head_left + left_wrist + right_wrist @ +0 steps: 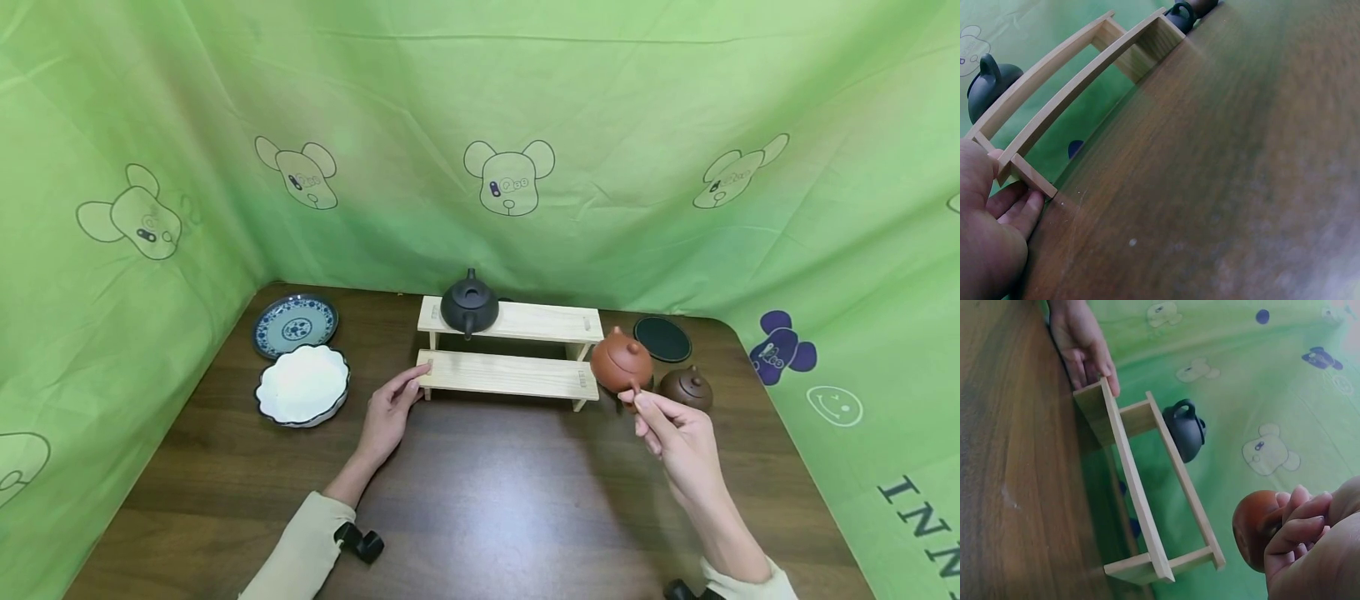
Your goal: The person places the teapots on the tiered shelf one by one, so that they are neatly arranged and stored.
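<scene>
My right hand [678, 433] pinches the handle of a reddish-clay teapot [621, 362], held up beside the right end of a two-tier wooden stand [502, 372]. In the right wrist view the fingers curl round that handle, and the teapot's body [1252, 528] hangs away from the stand. At the stand's front left corner my left hand [388, 414] grips the lower tier, thumb on top and other fingers below by the leg. A black teapot [469, 305] sits on the left part of the upper tier, its handle toward me.
Right of the stand are a brown teapot [686, 388] and a dark round dish [663, 339]. A dark pot [1180, 19] shows past the stand's far end. To the left lie a blue patterned plate [296, 325] and a white scalloped bowl [302, 385]. Green cloth [390, 225] hangs behind the table.
</scene>
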`<state>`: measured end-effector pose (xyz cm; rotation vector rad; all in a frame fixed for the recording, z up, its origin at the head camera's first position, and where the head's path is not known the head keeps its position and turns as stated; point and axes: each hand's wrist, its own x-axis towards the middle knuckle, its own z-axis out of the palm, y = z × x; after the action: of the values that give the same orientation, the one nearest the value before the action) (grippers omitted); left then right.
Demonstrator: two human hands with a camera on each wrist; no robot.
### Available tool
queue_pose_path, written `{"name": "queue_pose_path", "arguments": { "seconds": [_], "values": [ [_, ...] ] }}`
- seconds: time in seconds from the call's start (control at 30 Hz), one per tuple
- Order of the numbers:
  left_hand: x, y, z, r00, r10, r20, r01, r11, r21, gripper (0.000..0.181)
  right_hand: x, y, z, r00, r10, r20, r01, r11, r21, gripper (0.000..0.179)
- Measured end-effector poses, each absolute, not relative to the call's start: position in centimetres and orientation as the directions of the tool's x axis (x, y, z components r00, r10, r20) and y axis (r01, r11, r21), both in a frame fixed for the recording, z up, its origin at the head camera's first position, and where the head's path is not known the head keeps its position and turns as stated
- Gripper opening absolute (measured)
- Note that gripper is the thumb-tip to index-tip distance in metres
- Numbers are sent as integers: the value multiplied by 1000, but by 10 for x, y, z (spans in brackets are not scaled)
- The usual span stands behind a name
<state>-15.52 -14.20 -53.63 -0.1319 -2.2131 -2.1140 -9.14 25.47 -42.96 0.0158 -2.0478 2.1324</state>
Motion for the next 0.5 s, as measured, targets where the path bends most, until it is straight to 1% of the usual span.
{"name": "queue_pose_path", "arguments": {
  "seconds": [0.33,0.5],
  "values": [
    [-156,-142,-538,-993,8,117,117,53,992,33,-108,241,-430,-980,133,149,-156,-44,-987,24],
    [-156,-142,-538,-993,5,116,116,51,992,33,-116,234,-428,-976,157,149,-158,-45,-986,24]
  ]
}}
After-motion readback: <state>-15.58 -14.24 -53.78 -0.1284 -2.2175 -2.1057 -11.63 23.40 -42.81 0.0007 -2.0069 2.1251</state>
